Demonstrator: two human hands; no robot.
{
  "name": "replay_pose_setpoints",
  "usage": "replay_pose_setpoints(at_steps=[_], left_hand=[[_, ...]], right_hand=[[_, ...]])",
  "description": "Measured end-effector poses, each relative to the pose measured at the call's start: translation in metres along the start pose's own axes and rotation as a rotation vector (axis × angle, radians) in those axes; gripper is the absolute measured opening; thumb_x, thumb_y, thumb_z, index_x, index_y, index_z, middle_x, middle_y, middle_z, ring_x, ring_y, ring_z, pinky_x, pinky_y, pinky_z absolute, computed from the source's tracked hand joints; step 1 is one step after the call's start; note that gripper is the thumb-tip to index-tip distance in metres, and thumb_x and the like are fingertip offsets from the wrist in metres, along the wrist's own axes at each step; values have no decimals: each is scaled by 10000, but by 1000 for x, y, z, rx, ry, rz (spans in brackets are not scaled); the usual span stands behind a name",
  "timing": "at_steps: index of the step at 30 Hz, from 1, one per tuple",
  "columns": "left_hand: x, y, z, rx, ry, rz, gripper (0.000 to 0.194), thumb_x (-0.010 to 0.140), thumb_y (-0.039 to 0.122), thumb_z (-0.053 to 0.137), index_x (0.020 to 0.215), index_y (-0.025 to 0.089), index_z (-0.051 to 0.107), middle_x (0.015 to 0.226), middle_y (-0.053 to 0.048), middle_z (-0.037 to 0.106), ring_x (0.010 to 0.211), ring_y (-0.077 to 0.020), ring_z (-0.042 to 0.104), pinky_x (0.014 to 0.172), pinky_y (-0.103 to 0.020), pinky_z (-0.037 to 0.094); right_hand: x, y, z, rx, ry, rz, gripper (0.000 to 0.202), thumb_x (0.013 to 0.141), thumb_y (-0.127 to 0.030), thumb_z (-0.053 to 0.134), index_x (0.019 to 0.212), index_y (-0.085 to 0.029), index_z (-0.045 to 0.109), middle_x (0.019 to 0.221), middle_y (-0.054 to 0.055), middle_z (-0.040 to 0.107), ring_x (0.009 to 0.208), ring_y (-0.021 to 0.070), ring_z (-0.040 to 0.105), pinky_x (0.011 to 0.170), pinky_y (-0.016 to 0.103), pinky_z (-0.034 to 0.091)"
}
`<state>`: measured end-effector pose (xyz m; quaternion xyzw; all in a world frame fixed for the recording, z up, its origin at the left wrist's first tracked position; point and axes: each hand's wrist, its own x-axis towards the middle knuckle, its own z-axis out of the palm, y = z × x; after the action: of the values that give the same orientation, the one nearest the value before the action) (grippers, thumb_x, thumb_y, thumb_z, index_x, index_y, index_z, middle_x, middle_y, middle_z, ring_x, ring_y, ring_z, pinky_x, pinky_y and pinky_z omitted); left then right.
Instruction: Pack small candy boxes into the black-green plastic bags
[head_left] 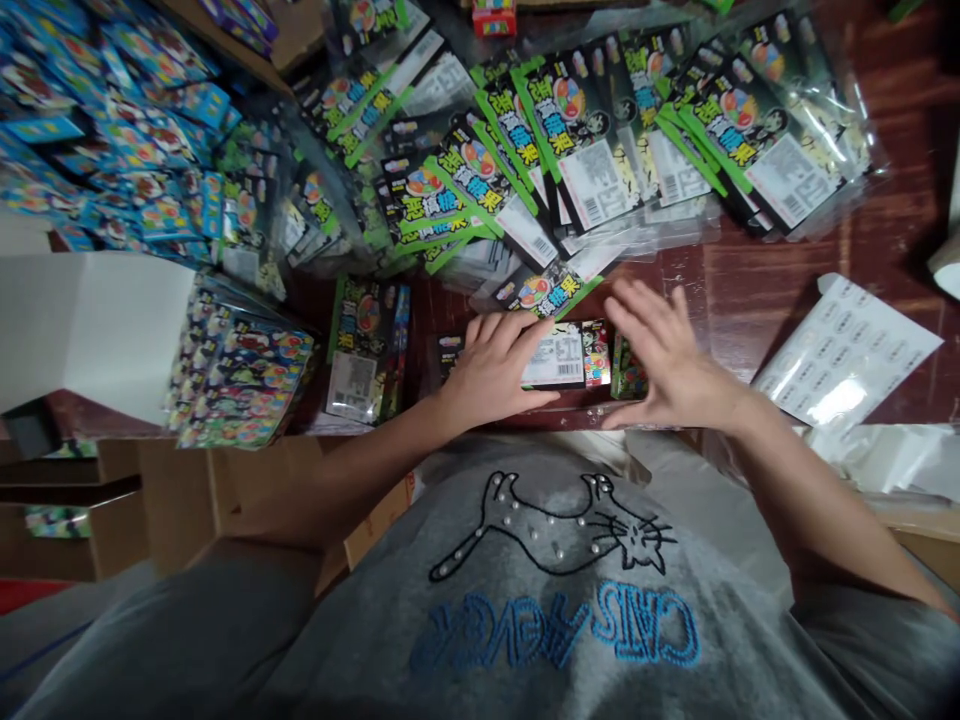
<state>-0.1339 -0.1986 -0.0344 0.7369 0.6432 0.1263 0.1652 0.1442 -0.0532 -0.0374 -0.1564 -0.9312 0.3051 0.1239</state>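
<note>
A flat black candy box (568, 358) with a white label and a red, colourful end lies near the table's front edge. My left hand (495, 368) is closed over its left part, fingers on the far side and thumb on the near side. My right hand (671, 362) is open, thumb and fingers spread apart around a small green-and-black box (628, 368) just right of the candy box. The palm hides part of that small box. Beyond my hands lies a black packet with a green edge (551, 290).
Several clear-wrapped black-and-green packets (592, 150) cover the table's far side. Left are a stack of colourful packets (240, 365), a standing black box (364, 345) and a heap of blue packets (150, 140). A sticker sheet (847, 350) lies right.
</note>
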Motion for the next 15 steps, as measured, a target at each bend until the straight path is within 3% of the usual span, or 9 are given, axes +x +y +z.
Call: replay_pose_setpoints(at_steps=[2, 6, 11, 15], left_hand=[[1, 0, -2, 23, -13, 10, 988, 783, 610, 875, 1608, 240, 475, 1450, -158, 604, 1279, -397, 527, 1088, -527, 379], [4, 7, -1, 39, -28, 23, 984, 768, 606, 894, 1577, 209, 501, 1451, -171, 610, 1270, -398, 535, 1080, -525, 384], [6, 17, 4, 12, -2, 33, 989, 773, 617, 893, 1571, 188, 498, 1439, -171, 618, 1276, -380, 552, 1074, -505, 408], [4, 13, 1, -37, 30, -17, 1011, 770, 554, 910, 1612, 236, 450, 1486, -154, 582, 1314, -381, 535, 1108, -515, 406]], right_hand=[[-10, 11, -12, -35, -12, 42, 1342, 731, -882, 762, 1765, -288, 145, 1762, 221, 331, 1596, 552, 322, 1265, 878, 114], [-18, 22, -16, 4, -39, 20, 1024, 856, -674, 801, 1679, -242, 372, 1471, 205, 635, 1388, 435, 602, 1265, 801, 285], [-7, 19, -6, 47, -13, -54, 888, 890, -552, 789, 1635, -237, 423, 1442, 185, 638, 1370, 389, 621, 1292, 746, 306], [-6, 19, -15, -41, 86, 5, 904, 874, -556, 812, 1627, -246, 420, 1413, 190, 626, 1359, 406, 610, 1269, 751, 351]])
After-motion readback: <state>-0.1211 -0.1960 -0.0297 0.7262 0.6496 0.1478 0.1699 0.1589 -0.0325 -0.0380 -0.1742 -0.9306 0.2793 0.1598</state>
